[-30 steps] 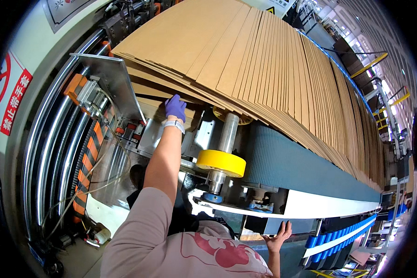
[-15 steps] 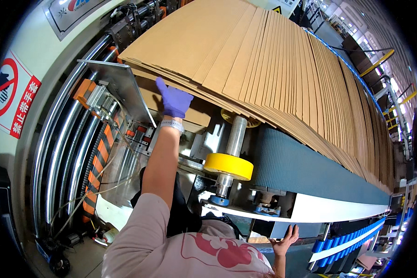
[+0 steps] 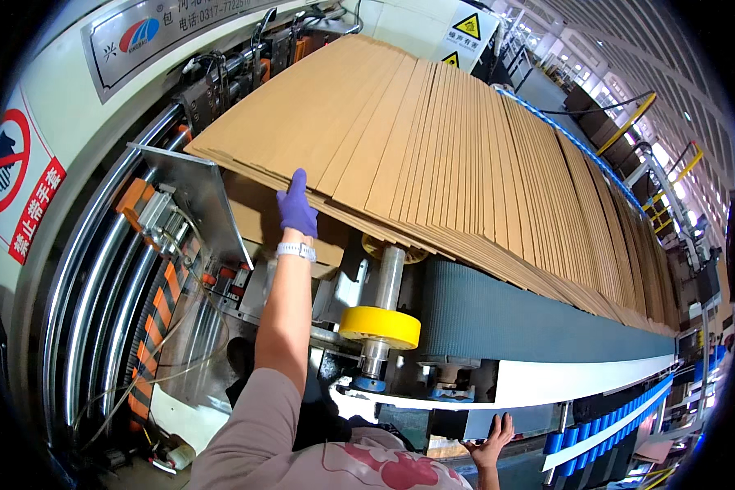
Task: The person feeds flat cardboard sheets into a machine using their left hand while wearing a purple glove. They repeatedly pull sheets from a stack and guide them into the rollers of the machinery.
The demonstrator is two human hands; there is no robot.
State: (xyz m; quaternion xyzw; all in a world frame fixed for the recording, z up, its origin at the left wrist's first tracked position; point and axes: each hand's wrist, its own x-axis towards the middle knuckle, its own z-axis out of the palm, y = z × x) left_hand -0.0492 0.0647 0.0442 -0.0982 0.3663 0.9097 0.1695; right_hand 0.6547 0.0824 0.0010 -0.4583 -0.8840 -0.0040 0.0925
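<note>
My left hand (image 3: pixel 297 211), in a purple glove, is at the near left edge of a long row of overlapping brown cardboard sheets (image 3: pixel 457 155). One digit lies over the top of the edge; the other fingers are partly hidden below it, so the hand appears to pinch the sheets. My bare right hand (image 3: pixel 492 442) is low in the view beside the machine's white side rail (image 3: pixel 580 382). Its fingers are spread and nothing is in them. Under the sheets runs a dark green ribbed belt (image 3: pixel 539 314).
A yellow wheel (image 3: pixel 380 327) on a steel shaft stands below my left hand. Left of it are an upright metal plate (image 3: pixel 196 192), steel rods and an orange-black striped strip (image 3: pixel 151 351). Blue rollers (image 3: pixel 608 420) line the lower right. A red-and-white warning sign (image 3: pixel 16 175) hangs at left.
My left hand has come up onto the cardboard edge, with a digit now over the top sheet. The view has shifted, so the sheets appear lower and further left. My right hand stays by the rail.
</note>
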